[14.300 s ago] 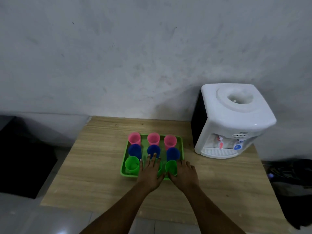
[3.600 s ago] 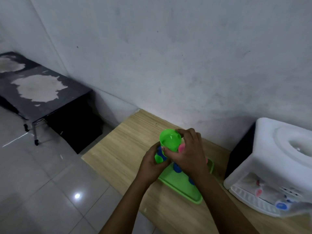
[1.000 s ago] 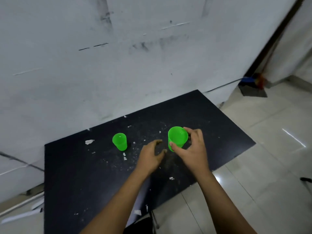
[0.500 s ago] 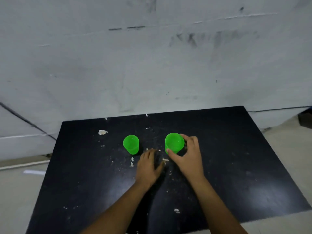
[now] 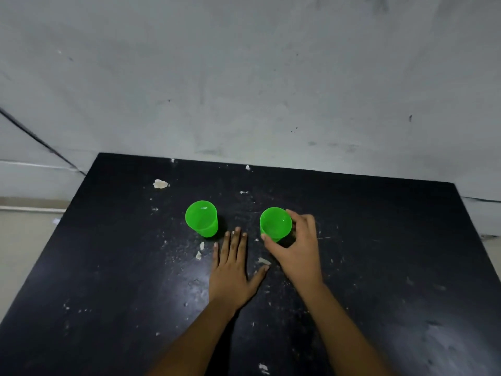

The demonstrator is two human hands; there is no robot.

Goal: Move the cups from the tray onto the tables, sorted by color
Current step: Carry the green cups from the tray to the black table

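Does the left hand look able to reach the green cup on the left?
Probably yes. The left hand lies flat on the black table, fingertips just short of the left green cup, with nothing between them.

You're standing in a bare, plain indoor room, kind unclear. A scuffed grey wall [image 5: 244, 77] rises behind a black table [image 5: 108, 267] flecked with pale chips [image 5: 160, 183].

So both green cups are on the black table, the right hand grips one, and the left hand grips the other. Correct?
Not quite. The head view shows the left hand flat on the black table, apart from the left cup. The right hand does grip the right cup.
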